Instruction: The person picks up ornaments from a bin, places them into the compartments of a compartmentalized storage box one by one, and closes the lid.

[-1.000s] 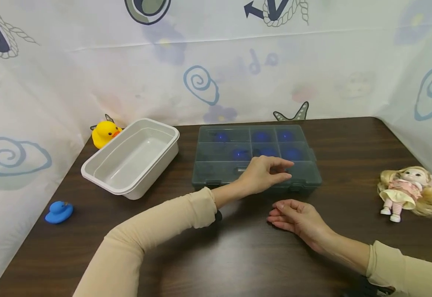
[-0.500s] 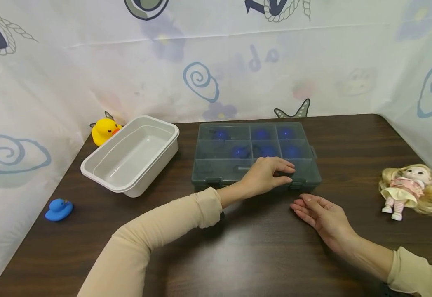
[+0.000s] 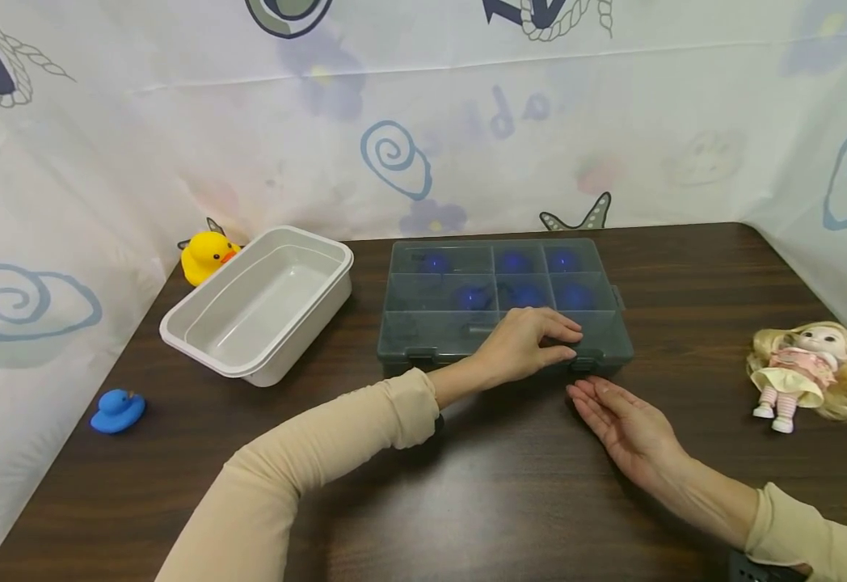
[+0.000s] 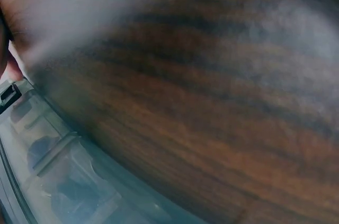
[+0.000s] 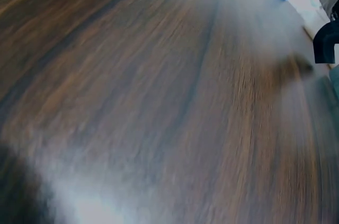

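Observation:
A translucent dark-green compartment box (image 3: pixel 438 325) lies with its lid down on the table. Through the lid several round blue things (image 3: pixel 474 298) show in the back and middle compartments; their kind is unclear. My left hand (image 3: pixel 521 343) rests over the front right of the lid, thumb and fingers apart, beside the right latch (image 3: pixel 587 360). Just below that latch, at the box's front edge, is my right hand (image 3: pixel 630 428), palm turned partly up and fingers nearly straight; whether the fingertips touch the box I cannot tell. In the left wrist view, the box (image 4: pixel 69 181) fills the lower left corner.
A white plastic tub (image 3: pixel 263 303) stands left of the box, with a yellow rubber duck (image 3: pixel 206 257) behind it. A blue rubber duck (image 3: pixel 118 411) sits at the left table edge. To the right lies a blonde doll (image 3: pixel 794 376). A patterned cloth (image 3: pixel 467 162) hangs behind.
My right hand has moved right and slightly forward to the box's right front latch. My left hand has lowered a little and shifted slightly right over the lid.

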The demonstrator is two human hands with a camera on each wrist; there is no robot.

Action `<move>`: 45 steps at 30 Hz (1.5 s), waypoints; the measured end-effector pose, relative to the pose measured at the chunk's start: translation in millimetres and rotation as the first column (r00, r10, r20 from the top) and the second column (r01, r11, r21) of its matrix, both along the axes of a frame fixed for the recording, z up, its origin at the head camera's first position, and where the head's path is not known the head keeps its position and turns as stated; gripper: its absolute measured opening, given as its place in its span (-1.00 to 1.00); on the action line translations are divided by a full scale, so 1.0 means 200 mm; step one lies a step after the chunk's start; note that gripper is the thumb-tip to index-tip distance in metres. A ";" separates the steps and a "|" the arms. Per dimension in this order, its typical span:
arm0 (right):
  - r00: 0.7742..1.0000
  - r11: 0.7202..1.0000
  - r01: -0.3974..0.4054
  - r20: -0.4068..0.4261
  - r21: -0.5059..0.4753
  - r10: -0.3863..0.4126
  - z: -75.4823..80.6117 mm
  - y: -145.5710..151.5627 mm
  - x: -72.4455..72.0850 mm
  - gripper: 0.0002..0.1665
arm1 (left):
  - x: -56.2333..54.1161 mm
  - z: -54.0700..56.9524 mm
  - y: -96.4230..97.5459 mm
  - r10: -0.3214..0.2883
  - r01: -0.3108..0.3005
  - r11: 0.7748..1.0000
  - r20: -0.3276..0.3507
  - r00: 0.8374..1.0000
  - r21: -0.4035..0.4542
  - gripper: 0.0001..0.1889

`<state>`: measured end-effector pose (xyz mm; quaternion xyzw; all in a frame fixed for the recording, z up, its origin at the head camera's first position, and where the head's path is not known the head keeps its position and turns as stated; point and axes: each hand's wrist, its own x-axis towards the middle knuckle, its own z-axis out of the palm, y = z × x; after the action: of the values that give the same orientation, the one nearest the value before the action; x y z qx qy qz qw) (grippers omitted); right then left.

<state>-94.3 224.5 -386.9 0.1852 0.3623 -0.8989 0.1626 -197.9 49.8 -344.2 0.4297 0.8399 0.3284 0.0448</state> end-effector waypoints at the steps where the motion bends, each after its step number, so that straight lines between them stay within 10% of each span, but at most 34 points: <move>1: 1.000 1.000 0.004 0.007 0.001 -0.004 0.00 -0.01 0.00 -0.64 | 0.00 0.00 0.00 0.000 0.000 1.000 -0.001 1.000 0.001 -0.69; 22: 0.998 0.985 0.006 -0.062 0.174 0.005 0.01 -0.05 0.02 -0.94 | 0.00 0.00 0.00 0.012 -0.012 1.000 -0.002 1.000 0.003 -0.69; 45: 0.979 0.894 -0.142 -0.071 0.425 0.189 0.05 -0.03 -0.04 -0.53 | 0.01 0.02 0.01 0.035 -0.034 0.998 0.030 0.999 -0.050 -0.69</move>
<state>-102.8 217.9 -376.9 0.1343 0.5691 -0.7922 0.1747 -196.7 51.6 -340.8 0.4087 0.8542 0.3151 0.0628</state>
